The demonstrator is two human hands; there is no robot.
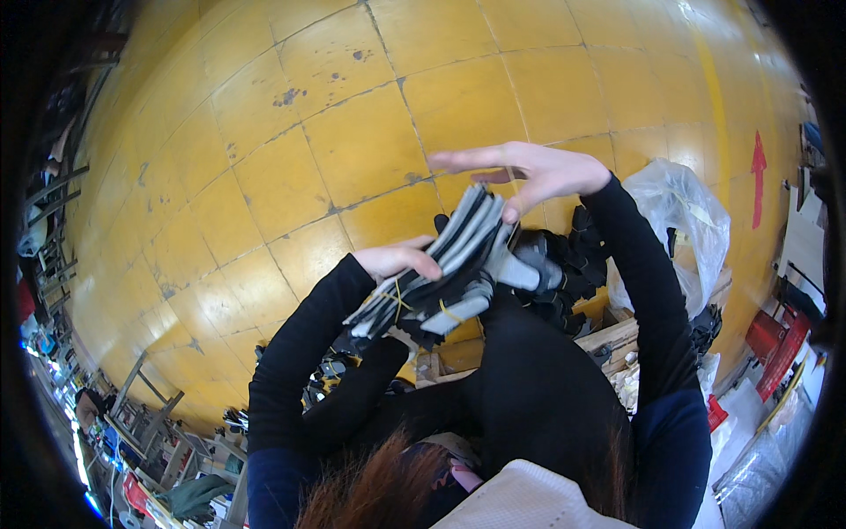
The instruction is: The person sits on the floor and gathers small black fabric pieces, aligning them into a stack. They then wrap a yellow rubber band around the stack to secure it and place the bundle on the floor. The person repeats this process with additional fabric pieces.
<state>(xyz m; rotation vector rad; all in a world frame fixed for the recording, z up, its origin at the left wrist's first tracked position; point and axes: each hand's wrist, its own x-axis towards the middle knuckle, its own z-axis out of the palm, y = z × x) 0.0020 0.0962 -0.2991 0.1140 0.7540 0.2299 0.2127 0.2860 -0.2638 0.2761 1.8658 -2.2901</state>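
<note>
My left hand is closed round a bundle of flat black and pale grey strips, its thumb lying across the top. A thin yellow band circles the lower end of this bundle. My right hand is at the bundle's far end with its fingers stretched out and apart, the thumb close to the strip ends. A thin yellowish line shows by its fingers, too fine to make out clearly. Below lies a second banded bundle of similar strips, near my thigh. Beside it is a blurred grey-white piece.
Dark pieces are heaped beyond my right knee, near a wooden crate edge. A clear plastic bag stands to the right. Yellow floor tiles stretch ahead. Metal frames line the left, and red bins the right.
</note>
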